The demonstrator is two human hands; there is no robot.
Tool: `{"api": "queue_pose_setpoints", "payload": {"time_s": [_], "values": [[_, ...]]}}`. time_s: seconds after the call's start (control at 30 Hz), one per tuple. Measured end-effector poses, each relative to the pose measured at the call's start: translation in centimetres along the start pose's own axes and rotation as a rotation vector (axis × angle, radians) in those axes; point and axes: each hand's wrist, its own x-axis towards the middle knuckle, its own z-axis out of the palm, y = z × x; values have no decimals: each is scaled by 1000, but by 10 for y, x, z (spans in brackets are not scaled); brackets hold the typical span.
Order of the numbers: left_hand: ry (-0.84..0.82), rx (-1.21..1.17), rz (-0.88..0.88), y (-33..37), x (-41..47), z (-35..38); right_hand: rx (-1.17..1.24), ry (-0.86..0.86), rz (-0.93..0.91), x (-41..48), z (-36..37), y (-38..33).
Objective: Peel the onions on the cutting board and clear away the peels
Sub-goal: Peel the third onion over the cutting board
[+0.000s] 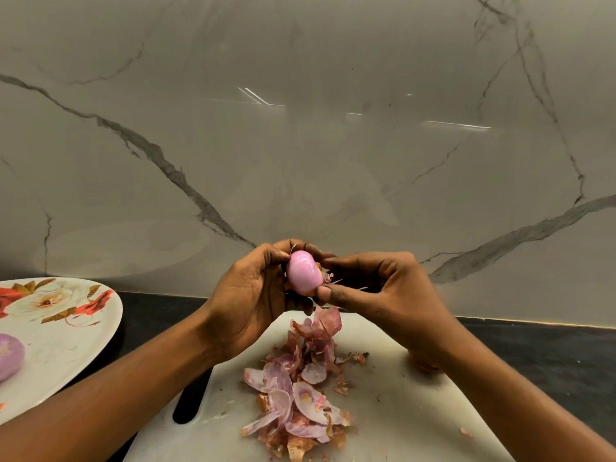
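Holding the onion (pixel 301 273) mid-frame, the left hand (pixel 253 291) curls its fingers round it while the right hand (pixel 383 288) pinches its right side, just above the peels (pixel 296 395) on the cutting board (pixel 416 411).

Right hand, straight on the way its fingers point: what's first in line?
The onion: the right hand pinches its end, so they touch. Just beyond it, the left hand cups the onion.
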Motion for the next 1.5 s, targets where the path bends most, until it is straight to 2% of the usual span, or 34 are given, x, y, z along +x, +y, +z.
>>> {"api": "queue_pose_setpoints", "payload": {"time_s": [0.33,0.53,0.73,0.9,1.23,1.4,1.5], "values": [[-47,-26,-10,-1,-1,-1,1,43,-41,2,-2,5],[-73,-77,-5,0,1,-3,-13,178,8,6,-9,4],[-2,-43,23,1,2,-2,-42,20,78,5,-12,3],[40,-73,33,0,4,2,-40,-5,109,7,-13,4],[-111,53,-43,-4,0,4,-157,12,-23,3,-6,4],[-58,392,68,1,8,-7,-169,17,-30,4,-10,3],[-80,485,132,2,6,-11,-146,1,-18,5,-13,3]]}}
